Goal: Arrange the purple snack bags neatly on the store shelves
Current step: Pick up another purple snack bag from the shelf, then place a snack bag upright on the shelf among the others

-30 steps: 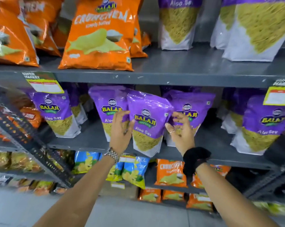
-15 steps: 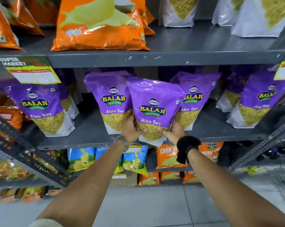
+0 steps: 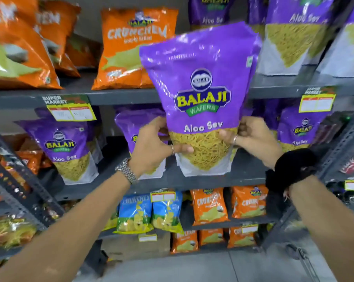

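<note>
I hold a purple Aloo Sev bag upright in front of the shelves, lifted clear of the middle shelf. My left hand grips its lower left edge and my right hand grips its lower right edge. Behind it, more purple bags stand on the middle shelf: one at the left, one partly hidden behind my left hand, one at the right. Further purple bags stand on the upper shelf at the right.
Orange Crunchem bags fill the upper shelf's left part. Blue bags and orange bags sit on the lower shelves. Yellow price tags hang on the upper shelf edge. Slanted metal brackets flank the bay. Grey floor lies below.
Both hands have lifted the purple bag off the middle shelf and raised it toward the camera, up to the level of the upper shelf edge.
</note>
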Available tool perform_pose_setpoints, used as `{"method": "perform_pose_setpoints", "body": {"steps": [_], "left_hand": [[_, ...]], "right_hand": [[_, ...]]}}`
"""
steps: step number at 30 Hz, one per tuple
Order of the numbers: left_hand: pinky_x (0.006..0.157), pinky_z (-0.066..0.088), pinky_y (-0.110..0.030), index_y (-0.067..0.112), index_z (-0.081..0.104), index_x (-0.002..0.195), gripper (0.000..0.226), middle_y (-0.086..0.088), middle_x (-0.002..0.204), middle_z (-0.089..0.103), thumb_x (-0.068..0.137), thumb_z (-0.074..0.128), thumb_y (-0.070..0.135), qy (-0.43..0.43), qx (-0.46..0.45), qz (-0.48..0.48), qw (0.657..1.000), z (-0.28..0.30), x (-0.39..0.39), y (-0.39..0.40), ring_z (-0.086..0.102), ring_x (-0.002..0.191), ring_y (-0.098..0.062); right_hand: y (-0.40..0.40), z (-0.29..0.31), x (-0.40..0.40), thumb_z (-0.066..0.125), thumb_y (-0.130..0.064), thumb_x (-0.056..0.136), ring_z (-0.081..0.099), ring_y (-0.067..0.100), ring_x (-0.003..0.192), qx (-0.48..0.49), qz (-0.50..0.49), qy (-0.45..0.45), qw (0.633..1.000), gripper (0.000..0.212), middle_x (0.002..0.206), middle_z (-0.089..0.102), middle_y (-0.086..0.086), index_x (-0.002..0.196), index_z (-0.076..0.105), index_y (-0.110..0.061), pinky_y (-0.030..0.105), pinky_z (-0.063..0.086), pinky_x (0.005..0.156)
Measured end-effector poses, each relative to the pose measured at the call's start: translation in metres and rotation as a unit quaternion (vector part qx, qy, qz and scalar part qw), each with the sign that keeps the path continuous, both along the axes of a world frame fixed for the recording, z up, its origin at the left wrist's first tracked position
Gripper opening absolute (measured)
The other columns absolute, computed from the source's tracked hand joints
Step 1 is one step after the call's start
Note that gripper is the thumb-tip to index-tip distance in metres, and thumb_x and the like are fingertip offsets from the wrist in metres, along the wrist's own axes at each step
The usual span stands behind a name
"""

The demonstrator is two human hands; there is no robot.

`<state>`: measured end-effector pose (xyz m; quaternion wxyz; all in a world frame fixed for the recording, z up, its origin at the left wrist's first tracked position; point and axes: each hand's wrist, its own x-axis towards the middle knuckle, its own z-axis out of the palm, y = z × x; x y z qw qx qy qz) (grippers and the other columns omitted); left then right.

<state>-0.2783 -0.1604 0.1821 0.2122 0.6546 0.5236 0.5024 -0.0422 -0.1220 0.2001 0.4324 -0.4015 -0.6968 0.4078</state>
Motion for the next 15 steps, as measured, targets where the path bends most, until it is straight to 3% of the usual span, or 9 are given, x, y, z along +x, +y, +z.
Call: {"method": "perform_pose_setpoints", "body": {"steps": [5, 8, 10, 12, 15], "left_hand": [[0.066, 0.050, -0.012, 0.028, 0.065, 0.084, 0.044, 0.017, 0.075, 0.069, 0.047, 0.090, 0.026, -0.053, 0.086, 0.003, 0.995, 0.087, 0.009, 0.014, 0.061, 0.067, 0.005], [0.067, 0.053, -0.019, 0.030, 0.063, 0.077, 0.039, 0.013, 0.076, 0.069, 0.050, 0.089, 0.021, -0.074, 0.118, 0.011, 0.990, 0.132, 0.016, 0.033, 0.064, 0.068, 0.001], [0.070, 0.056, -0.023, 0.029, 0.063, 0.079, 0.040, 0.010, 0.081, 0.069, 0.050, 0.089, 0.021, -0.087, 0.127, 0.017, 0.988, 0.154, 0.021, 0.050, 0.065, 0.072, -0.002], [0.067, 0.055, -0.018, 0.025, 0.064, 0.084, 0.043, 0.010, 0.083, 0.069, 0.049, 0.090, 0.021, -0.097, 0.115, 0.022, 0.988, 0.168, 0.025, 0.070, 0.065, 0.071, 0.001], [0.058, 0.048, -0.008, 0.013, 0.065, 0.096, 0.052, 0.008, 0.083, 0.068, 0.049, 0.090, 0.017, -0.108, 0.093, 0.030, 0.989, 0.171, 0.032, 0.103, 0.061, 0.062, 0.009]], "right_hand": [[0.009, 0.085, 0.001, 0.068, -0.017, 0.081, 0.063, -0.009, 0.059, 0.079, -0.013, 0.040, 0.996, 0.007, 0.059, 0.071, -0.021, 0.084, 0.064, -0.022, 0.010, 0.049, 0.049], [0.025, 0.124, -0.001, 0.065, -0.021, 0.084, 0.062, -0.007, 0.059, 0.110, -0.032, 0.061, 0.992, 0.004, 0.065, 0.071, -0.016, 0.087, 0.064, -0.019, 0.012, 0.050, 0.050], [0.043, 0.140, -0.001, 0.064, -0.027, 0.084, 0.062, 0.001, 0.066, 0.122, -0.040, 0.064, 0.990, 0.020, 0.080, 0.068, -0.003, 0.098, 0.065, -0.012, 0.017, 0.051, 0.053], [0.062, 0.150, -0.002, 0.065, -0.031, 0.083, 0.062, 0.012, 0.079, 0.123, -0.049, 0.077, 0.988, 0.031, 0.092, 0.066, 0.006, 0.103, 0.065, -0.007, 0.024, 0.053, 0.064], [0.098, 0.152, -0.003, 0.065, -0.028, 0.084, 0.062, 0.014, 0.079, 0.098, -0.067, 0.094, 0.988, 0.016, 0.090, 0.067, 0.003, 0.091, 0.064, -0.014, 0.026, 0.054, 0.063]]}}
